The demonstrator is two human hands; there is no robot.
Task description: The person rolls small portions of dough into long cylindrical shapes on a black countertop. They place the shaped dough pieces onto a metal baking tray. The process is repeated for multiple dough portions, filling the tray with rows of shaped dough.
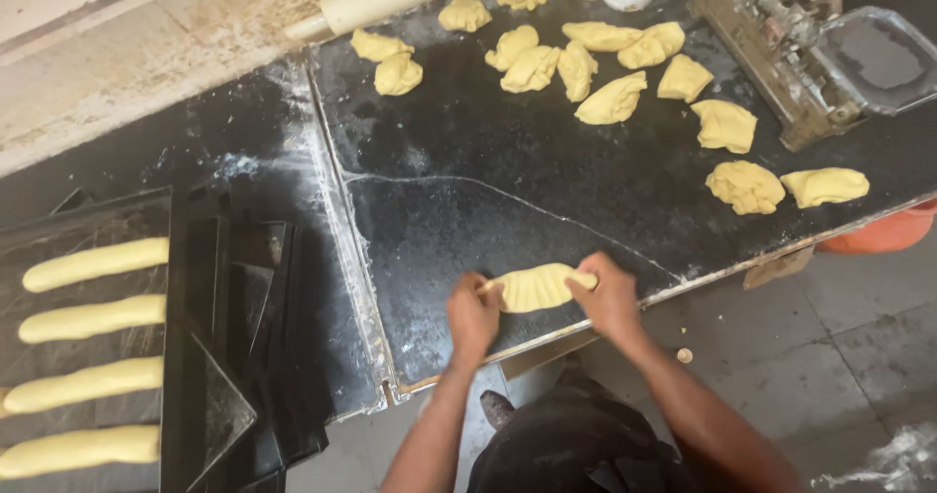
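Pressing at the near edge of the cracked black stone worktop [488, 210], the left hand [472, 315] and right hand [608, 296] curl closed around the ends of a yellow ridged dough piece [535, 287]. So close to the edge, it could slip off; open slab lies beyond.

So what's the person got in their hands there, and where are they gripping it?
A flattened piece of yellow dough on the black worktop. The left hand grips its left end, the right hand its right end.
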